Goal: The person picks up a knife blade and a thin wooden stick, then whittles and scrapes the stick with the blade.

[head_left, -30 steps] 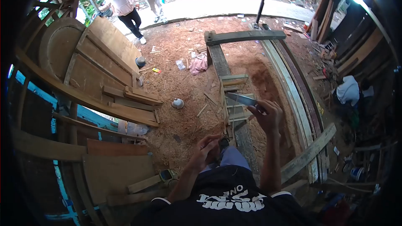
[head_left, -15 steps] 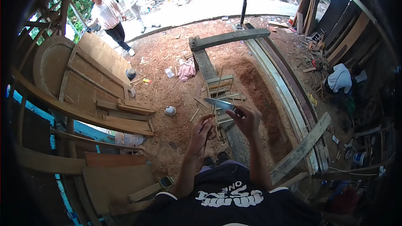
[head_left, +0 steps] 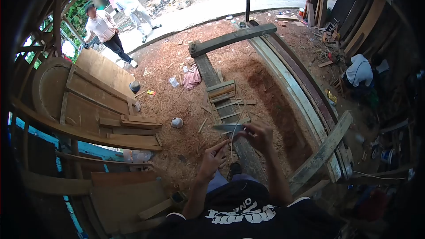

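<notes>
My right hand (head_left: 260,136) is closed around the handle of a knife (head_left: 226,127), whose broad blade points left. A thin, pale strip (head_left: 233,139), perhaps bamboo or cane, curves upward past the blade at the right hand's fingers. Pinched fingers on my left hand (head_left: 213,161) grip the strip's lower part, below and left of the knife. Whether the edge touches the strip, I cannot tell. Just beyond the hands, small wooden slats (head_left: 223,93) lie across a long, dark plank (head_left: 206,70).
A heavy beam (head_left: 234,40) crosses the plank's far end. Long boards (head_left: 292,82) run along the right, with a loose board (head_left: 321,147) across their near end. Wooden panels (head_left: 95,86) stand at left. Wood shavings cover the ground. Two people stand beyond; another person (head_left: 359,71) crouches at right.
The knife and right hand have moved slightly down, and the blade now lies more level. The strip bends in a curve where it stood nearly straight. My left hand has lowered slightly.
</notes>
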### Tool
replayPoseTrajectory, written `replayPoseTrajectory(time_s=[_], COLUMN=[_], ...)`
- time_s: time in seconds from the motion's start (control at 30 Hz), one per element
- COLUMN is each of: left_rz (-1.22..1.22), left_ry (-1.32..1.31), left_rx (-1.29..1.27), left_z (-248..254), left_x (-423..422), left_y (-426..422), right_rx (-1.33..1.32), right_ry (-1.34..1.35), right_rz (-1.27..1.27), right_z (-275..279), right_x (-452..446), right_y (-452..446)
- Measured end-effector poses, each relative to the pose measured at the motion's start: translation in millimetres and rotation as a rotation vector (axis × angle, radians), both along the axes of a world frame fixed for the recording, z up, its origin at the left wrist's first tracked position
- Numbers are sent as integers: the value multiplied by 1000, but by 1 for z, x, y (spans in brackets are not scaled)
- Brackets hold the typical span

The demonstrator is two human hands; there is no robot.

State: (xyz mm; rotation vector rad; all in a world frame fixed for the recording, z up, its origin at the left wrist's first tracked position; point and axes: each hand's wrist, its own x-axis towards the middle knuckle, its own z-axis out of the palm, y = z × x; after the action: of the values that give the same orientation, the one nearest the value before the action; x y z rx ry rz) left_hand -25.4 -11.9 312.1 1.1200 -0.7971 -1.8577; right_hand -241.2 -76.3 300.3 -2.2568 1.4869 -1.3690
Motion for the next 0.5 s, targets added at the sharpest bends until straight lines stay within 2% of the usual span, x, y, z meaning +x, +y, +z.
replayPoseTrajectory(time_s=[0.07, 0.13, 0.2, 0.23, 0.33, 0.37, 0.43, 0.5], left_rz=[-37, -52, -11, 21, 111, 133, 166, 183], left_ry=[4, -32, -80, -24, 101, 128, 148, 134], left_rx=[13, 27, 47, 39, 35, 30, 29, 49], left_z=[-2, -1, -5, -6, -8, -10, -9, -4], left_x=[9, 22, 28, 28, 24, 16, 3, -7], left_y=[5, 5, 8, 6, 2, -3, -14, -19], right_rx=[45, 58, 135, 173, 167, 348, 528, 511], right_ry=[19, -1, 6, 14, 18, -58, -329, -548], right_rz=[-126, -427, -492, -516, -367, -382, -287, -120], right_z=[-12, -20, -4, 4, 8, 3, 8, -63], right_x=[-35, -64, -84, -90, -69, -58, -31, -15], right_y=[-9, -19, -15, -14, 1, 8, 20, 17])
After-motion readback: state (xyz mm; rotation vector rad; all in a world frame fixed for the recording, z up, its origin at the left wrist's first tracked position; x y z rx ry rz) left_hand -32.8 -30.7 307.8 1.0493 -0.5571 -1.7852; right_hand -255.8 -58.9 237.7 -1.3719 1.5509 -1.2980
